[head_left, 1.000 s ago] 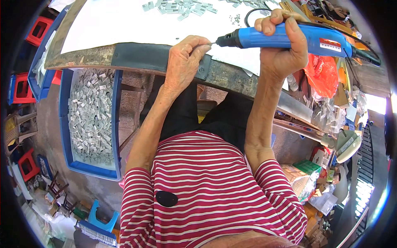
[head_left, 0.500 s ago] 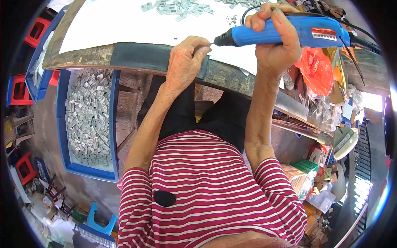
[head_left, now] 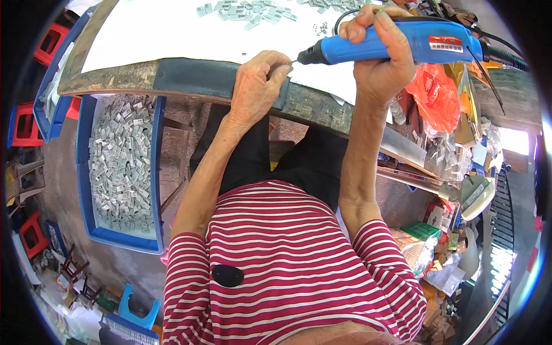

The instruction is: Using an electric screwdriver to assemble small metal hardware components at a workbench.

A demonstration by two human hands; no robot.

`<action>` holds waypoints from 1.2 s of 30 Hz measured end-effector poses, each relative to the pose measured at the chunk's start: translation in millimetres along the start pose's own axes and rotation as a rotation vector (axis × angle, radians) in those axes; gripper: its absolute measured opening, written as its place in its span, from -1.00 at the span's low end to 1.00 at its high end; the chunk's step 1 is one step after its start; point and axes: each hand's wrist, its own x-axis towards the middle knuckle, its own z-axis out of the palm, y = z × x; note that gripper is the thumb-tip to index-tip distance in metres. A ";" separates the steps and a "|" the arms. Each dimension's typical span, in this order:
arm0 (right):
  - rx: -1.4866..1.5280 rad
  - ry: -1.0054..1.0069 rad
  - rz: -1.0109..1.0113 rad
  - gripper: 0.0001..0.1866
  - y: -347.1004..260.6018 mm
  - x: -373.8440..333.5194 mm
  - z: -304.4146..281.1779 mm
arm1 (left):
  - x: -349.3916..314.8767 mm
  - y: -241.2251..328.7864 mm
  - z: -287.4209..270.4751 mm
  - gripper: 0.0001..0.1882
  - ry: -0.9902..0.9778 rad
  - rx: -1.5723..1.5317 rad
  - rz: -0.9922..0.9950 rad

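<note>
My right hand point(head_left: 382, 52) is wrapped round a blue electric screwdriver point(head_left: 356, 48), held level above the table edge with its black nose toward the left. The thin bit at its tip reaches to the fingertips of my left hand point(head_left: 259, 83). Those fingers are pinched together at the table's edge, and whatever lies between them is hidden. Several small grey rectangular pieces point(head_left: 253, 12) lie spread on the white sheet point(head_left: 172, 34) beyond my hands. A sprinkling of tiny dark screw-like parts point(head_left: 323, 29) sits behind the screwdriver's nose.
Below the worn wooden table point(head_left: 109, 79), on the left, a blue tray point(head_left: 86, 172) is heaped with grey pieces. Red stools point(head_left: 34, 236) and a light blue stool point(head_left: 138, 307) stand on the floor. An orange-red plastic bag point(head_left: 434, 98) and mixed clutter crowd the right side.
The screwdriver and my right hand have shifted very slightly left. My left hand keeps its pinch at the same place.
</note>
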 end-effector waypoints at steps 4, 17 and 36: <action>-0.051 -0.003 -0.012 -0.81 -0.6 -0.2 1.6 | 0.2 -0.2 0.5 -0.90 -0.006 0.007 0.009; -0.190 -0.085 0.022 -0.82 -2.0 0.0 -10.0 | -0.3 -5.7 1.9 -0.92 -0.024 0.029 0.077; -0.907 0.160 0.116 -0.86 -31.3 0.5 15.1 | 2.0 -2.3 2.2 -0.80 -0.002 0.033 0.041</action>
